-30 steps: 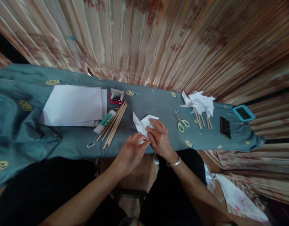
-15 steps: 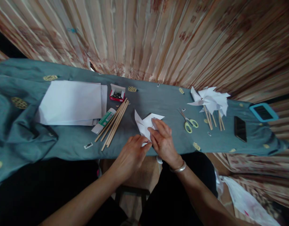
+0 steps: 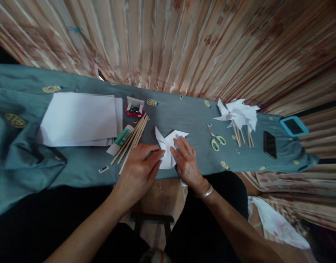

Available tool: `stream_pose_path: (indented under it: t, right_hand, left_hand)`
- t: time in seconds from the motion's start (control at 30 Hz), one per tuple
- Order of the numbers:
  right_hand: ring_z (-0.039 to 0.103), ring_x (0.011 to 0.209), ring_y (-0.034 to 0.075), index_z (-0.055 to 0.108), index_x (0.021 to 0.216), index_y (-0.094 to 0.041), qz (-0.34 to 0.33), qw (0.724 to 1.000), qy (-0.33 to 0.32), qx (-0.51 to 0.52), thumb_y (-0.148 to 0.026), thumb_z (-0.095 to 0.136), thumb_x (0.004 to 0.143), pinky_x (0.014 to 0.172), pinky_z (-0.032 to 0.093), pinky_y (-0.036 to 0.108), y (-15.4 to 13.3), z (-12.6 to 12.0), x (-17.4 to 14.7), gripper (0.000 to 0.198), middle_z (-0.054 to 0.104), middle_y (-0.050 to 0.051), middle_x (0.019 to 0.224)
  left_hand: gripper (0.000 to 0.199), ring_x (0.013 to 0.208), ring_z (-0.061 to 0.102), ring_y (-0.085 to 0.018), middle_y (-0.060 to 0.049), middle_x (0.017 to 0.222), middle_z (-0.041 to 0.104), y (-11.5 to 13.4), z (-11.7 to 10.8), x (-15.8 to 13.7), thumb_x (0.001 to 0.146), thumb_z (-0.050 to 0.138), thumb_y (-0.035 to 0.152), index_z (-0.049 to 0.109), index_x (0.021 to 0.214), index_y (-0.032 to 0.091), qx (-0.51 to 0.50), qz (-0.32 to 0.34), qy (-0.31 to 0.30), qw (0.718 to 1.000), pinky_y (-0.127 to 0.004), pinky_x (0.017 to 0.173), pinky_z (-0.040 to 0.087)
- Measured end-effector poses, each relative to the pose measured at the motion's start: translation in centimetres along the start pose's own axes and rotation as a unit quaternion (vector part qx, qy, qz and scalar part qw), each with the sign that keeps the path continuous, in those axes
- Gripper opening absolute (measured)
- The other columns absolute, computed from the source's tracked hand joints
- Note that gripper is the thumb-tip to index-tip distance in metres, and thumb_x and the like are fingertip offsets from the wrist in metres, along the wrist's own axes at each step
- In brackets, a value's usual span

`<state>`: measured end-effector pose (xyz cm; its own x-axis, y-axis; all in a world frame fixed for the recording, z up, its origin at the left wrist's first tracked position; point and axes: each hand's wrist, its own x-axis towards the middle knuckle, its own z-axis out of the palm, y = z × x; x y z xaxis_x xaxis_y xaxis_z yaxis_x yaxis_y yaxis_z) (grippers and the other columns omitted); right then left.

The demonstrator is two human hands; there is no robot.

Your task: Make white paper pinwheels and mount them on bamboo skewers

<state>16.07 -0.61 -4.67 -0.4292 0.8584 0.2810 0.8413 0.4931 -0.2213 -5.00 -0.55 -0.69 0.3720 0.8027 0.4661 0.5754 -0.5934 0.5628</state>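
Note:
A folded white paper pinwheel (image 3: 169,144) lies on the cloth in front of me, its pointed blades turned up at the left and upper right. My right hand (image 3: 186,157) holds its right side down with thumb and fingers. At the left edge of the paper is my left hand (image 3: 142,164), fingers curled and fingertips close together; whatever they may pinch is hidden. Just beyond that hand rests a bundle of thin wooden sticks (image 3: 135,137), beside a green and white packet (image 3: 123,138).
A stack of white paper (image 3: 78,118) lies left, near an open red box of small metal pieces (image 3: 135,109). To the right are green-handled scissors (image 3: 215,140), several finished pinwheels (image 3: 240,111) on sticks, a dark phone (image 3: 270,145) and a blue-framed device (image 3: 294,126). A curtain (image 3: 157,44) hangs behind.
My left hand has moved left and up from the pinwheel's lower corner to its left edge, uncovering that corner. The right hand stays pressed on the paper. The view has shifted slightly.

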Motion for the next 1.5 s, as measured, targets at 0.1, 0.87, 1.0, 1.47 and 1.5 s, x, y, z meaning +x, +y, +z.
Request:
stream_pose_path:
  t: [0.1,0.87,1.0,1.47,1.5]
  right_hand:
    - [0.021,0.145,0.030,0.058,0.120,-0.017,0.004,1.000,-0.017,-0.015,-0.006,0.036,0.091,0.100,0.037,0.052,0.0,-0.2,0.3,0.038,0.046,0.016,0.145]
    - [0.017,0.147,0.027,0.054,0.126,-0.025,0.055,0.998,0.028,0.009,0.001,0.041,0.082,0.104,0.033,0.054,-1.0,0.4,-0.2,0.053,0.037,0.010,0.152]
    - [0.018,0.147,0.027,0.057,0.123,-0.023,0.063,0.997,0.036,0.000,0.000,0.041,0.083,0.105,0.033,0.052,-1.2,0.5,-0.2,0.049,0.040,0.010,0.151]
    - [0.043,0.136,0.024,0.073,0.097,-0.024,0.136,0.963,0.044,0.230,-0.011,0.043,0.088,0.110,0.035,0.053,2.3,-1.1,2.6,0.034,0.059,0.007,0.134]
    - [0.047,0.133,0.024,0.073,0.099,-0.024,0.148,0.955,0.055,0.251,-0.013,0.044,0.088,0.109,0.037,0.051,2.6,-1.1,2.5,0.033,0.060,0.007,0.133]
  left_hand:
    - [0.021,0.096,0.057,-0.023,-0.009,0.104,0.061,-0.6,-1.0,0.0,0.091,0.051,0.014,0.062,0.108,0.015,0.007,-0.011,0.018,1.000,-0.039,0.085,0.050]
    - [0.019,0.093,0.060,-0.020,-0.007,0.100,0.061,-2.6,-0.8,-1.4,0.092,0.051,0.014,0.061,0.107,0.019,-0.023,-0.016,0.039,0.999,-0.038,0.081,0.054]
    - [0.019,0.093,0.059,-0.020,-0.007,0.101,0.062,-2.9,-0.5,-1.3,0.091,0.053,0.014,0.063,0.106,0.019,-0.030,-0.026,0.025,0.999,-0.037,0.083,0.053]
    - [0.022,0.097,0.058,-0.023,-0.010,0.104,0.063,-2.9,1.1,-1.7,0.091,0.052,0.012,0.062,0.111,0.016,-0.007,0.001,0.002,1.000,-0.042,0.086,0.052]
    - [0.022,0.097,0.058,-0.023,-0.010,0.104,0.063,-2.7,1.2,-1.7,0.091,0.052,0.013,0.062,0.110,0.016,-0.007,0.001,-0.003,1.000,-0.042,0.086,0.052]
